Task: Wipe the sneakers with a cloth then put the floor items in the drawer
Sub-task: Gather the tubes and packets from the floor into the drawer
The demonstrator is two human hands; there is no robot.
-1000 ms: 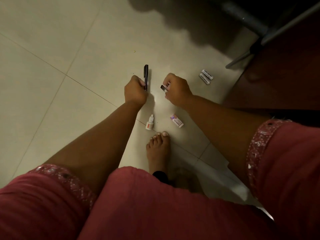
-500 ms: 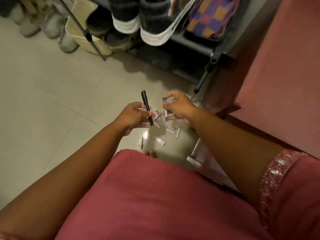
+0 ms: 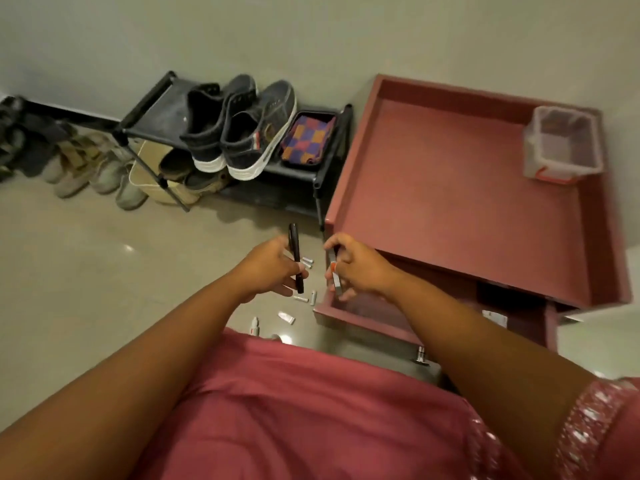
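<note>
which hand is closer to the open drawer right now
Right. The right hand, holding a small grey and orange item, is over the front left corner of the open drawer. The left hand, gripping a black pen, is further left, above the floor.

Two dark sneakers (image 3: 239, 126), four batteries (image 3: 307, 261) on the floor, one black pen (image 3: 296, 261), one open drawer (image 3: 349, 318).

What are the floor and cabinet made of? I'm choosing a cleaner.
Floor: likely glazed tile, pale and glossy, with a bright light glint and a faint joint line. Cabinet: probably painted or laminated wood, even matte reddish surface with no visible grain.
</note>
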